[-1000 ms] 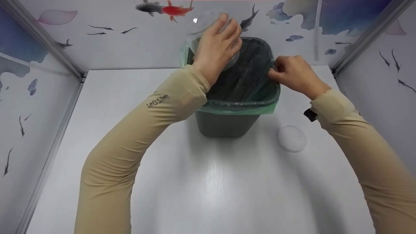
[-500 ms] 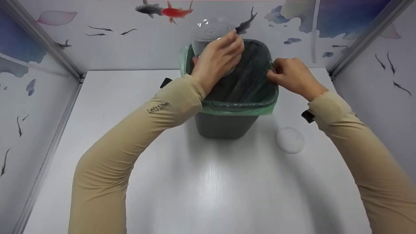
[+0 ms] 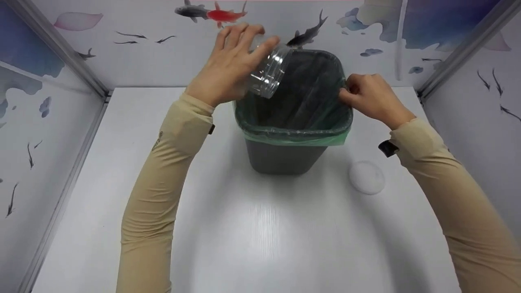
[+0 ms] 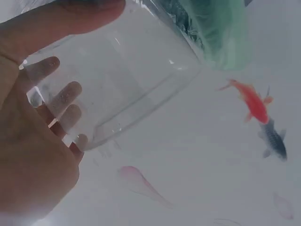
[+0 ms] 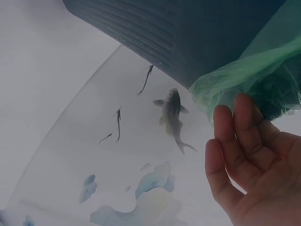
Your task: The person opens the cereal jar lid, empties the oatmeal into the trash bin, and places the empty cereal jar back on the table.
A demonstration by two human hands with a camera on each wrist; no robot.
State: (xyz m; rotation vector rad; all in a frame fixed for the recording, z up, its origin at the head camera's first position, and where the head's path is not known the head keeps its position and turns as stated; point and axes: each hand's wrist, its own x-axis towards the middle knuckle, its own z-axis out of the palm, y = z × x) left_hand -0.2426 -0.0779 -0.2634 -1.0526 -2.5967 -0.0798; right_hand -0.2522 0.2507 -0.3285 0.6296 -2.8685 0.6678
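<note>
Over the bin's left rim, my left hand (image 3: 230,67) holds a clear plastic jar (image 3: 270,71) tilted, its ridged end pointing down over the opening. The left wrist view shows the thumb and fingers (image 4: 67,96) around the see-through jar (image 4: 127,70), which looks empty. My right hand (image 3: 372,97) grips the right rim of the grey trash bin (image 3: 285,158), thumb on the inner side. A green bag (image 3: 317,140) lines that bin and folds over its rim. In the right wrist view the fingers (image 5: 247,122) touch the bag's folded edge (image 5: 221,89).
A clear round lid (image 3: 366,178) lies on the white table (image 3: 260,228), right of the bin. Behind the bin stands a white wall (image 3: 138,61) printed with fish. Side panels (image 3: 464,93) close off the left and right.
My left hand has turned and shifted left, swinging the jar from upside down in the bin's mouth to a tilt at its left rim. The right hand keeps its grip on the rim.
</note>
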